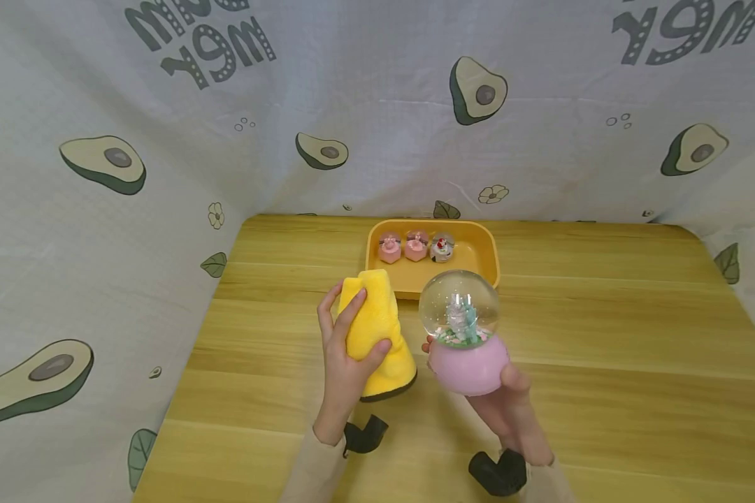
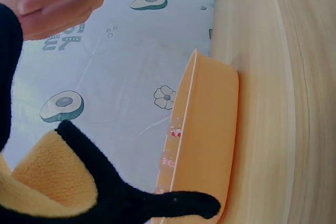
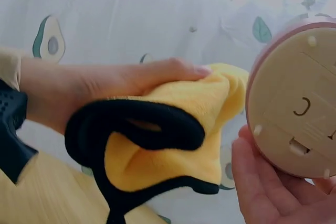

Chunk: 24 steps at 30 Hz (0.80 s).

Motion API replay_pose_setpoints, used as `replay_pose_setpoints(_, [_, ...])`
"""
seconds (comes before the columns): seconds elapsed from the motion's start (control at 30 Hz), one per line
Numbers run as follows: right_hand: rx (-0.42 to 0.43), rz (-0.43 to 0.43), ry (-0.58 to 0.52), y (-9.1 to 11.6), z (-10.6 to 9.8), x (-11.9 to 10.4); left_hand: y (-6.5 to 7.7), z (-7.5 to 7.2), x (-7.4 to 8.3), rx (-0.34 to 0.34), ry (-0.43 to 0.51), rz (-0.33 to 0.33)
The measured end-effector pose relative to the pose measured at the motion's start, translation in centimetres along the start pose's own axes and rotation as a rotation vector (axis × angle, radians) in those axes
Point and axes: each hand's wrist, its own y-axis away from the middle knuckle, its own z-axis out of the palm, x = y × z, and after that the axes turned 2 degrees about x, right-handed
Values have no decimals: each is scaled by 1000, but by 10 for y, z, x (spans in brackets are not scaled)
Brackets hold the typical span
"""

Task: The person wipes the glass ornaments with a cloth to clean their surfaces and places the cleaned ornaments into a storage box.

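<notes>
In the head view my left hand grips a folded yellow cloth with a dark edge, its thumb and fingers bent over the fabric. To its right, my right hand holds a snow globe by its pink base. Inside the clear dome are pale and teal figures. The right wrist view shows the flat cream underside of the globe's base, with fingers below it, and the cloth close beside it. The cloth and the globe appear apart. In the left wrist view, the dark-edged cloth hangs loosely.
Behind both hands, a yellow-orange tray stands on the wooden table. Along its left part sit two pink mini globes and one white mini globe. An avocado-print cloth sheet hangs behind the table and at its sides.
</notes>
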Motion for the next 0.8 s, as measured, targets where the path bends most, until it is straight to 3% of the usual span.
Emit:
replay_pose_setpoints(0.13, [2, 29, 141, 2, 3, -2, 4, 0, -17, -7, 6, -10])
replay_pose_setpoints(0.33, [-215, 19, 87, -2, 12, 0, 8, -1, -32, -16, -7, -2])
replay_pose_setpoints(0.43, [-241, 2, 117, -2, 16, -1, 8, -2, -32, -17, -10, 11])
replay_pose_setpoints(0.5, [-189, -44, 213, 0, 16, -3, 8, -1, -32, -22, 1, 10])
replay_pose_setpoints(0.67, [95, -79, 501, 10, 12, -12, 9, 1, -33, -34, 36, 9])
replay_pose_setpoints(0.8, [124, -61, 581, 7, 10, -17, 11, 3, -33, -47, 62, 4])
